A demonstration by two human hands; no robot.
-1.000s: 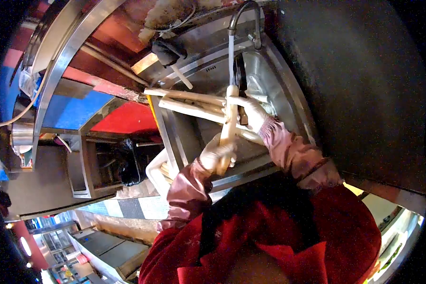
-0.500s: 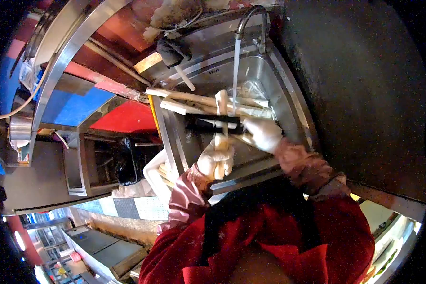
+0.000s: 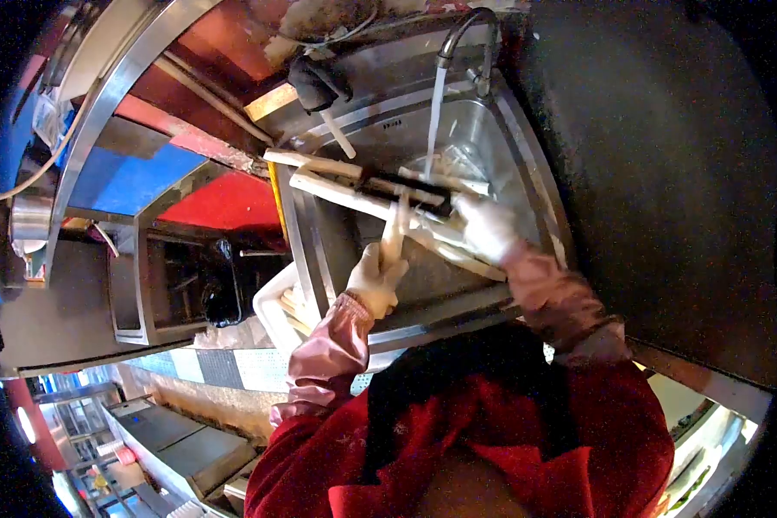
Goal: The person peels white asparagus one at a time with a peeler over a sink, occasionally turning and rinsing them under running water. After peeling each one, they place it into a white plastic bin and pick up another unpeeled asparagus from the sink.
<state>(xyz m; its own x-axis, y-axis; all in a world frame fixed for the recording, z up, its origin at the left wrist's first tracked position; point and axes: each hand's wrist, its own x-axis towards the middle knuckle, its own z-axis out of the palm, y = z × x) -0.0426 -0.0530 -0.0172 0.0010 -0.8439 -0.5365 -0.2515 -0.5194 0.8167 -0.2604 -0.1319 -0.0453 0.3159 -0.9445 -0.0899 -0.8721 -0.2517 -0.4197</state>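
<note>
My left hand (image 3: 375, 283), in a white glove, is closed round the lower end of a long pale root vegetable (image 3: 394, 235), which tilts up over the sink. My gloved right hand (image 3: 490, 230) is closed on a black peeler (image 3: 414, 190) with two parallel bars, blurred by motion. The peeler lies across the upper part of the root; whether its blade touches cannot be told. Behind and beneath the hands, several more long pale roots (image 3: 335, 192) lie across the metal sink (image 3: 410, 306). Water (image 3: 435, 125) runs from the tap (image 3: 462, 30) into the sink behind the peeler.
A white container (image 3: 270, 304) with several pale pieces stands at the sink's left. A black object with a pale handle (image 3: 319, 85) rests at the back left rim. A dark panel (image 3: 665, 173) borders the sink's right. Blue and red boards (image 3: 229, 207) are further left.
My left hand has moved slightly left and up, the root's top now lower. The peeler has shifted up and tilted. One root now slants beneath my right hand.
</note>
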